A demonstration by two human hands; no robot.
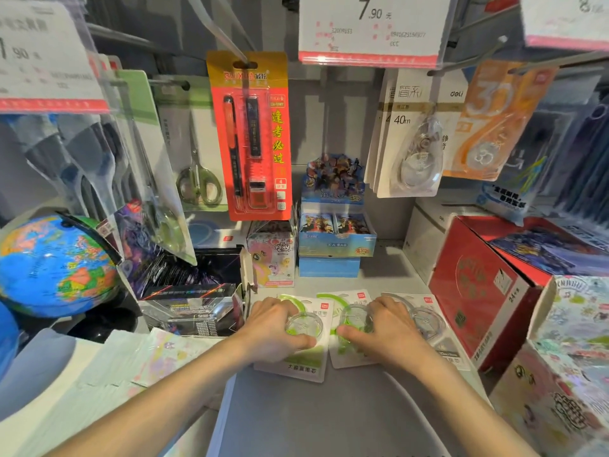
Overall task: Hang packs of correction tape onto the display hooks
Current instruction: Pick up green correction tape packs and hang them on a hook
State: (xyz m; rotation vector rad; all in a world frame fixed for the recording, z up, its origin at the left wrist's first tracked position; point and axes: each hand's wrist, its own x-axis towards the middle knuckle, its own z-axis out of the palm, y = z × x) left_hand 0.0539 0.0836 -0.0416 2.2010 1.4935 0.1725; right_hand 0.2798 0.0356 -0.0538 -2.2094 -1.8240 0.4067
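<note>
Under both hands' fingers (290,308): green packs (304,364).

A globe (56,265) stood at the left beside a dark card box (184,285). A red pen pack (250,136) and scissors (197,179) hung above, and a red carton (478,291) sat at the right.

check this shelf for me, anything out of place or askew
Yes: three correction tape packs lie flat on the grey shelf instead of hanging, with the left hand and right hand on them. The scissors pack on the left hangs tilted.
</note>
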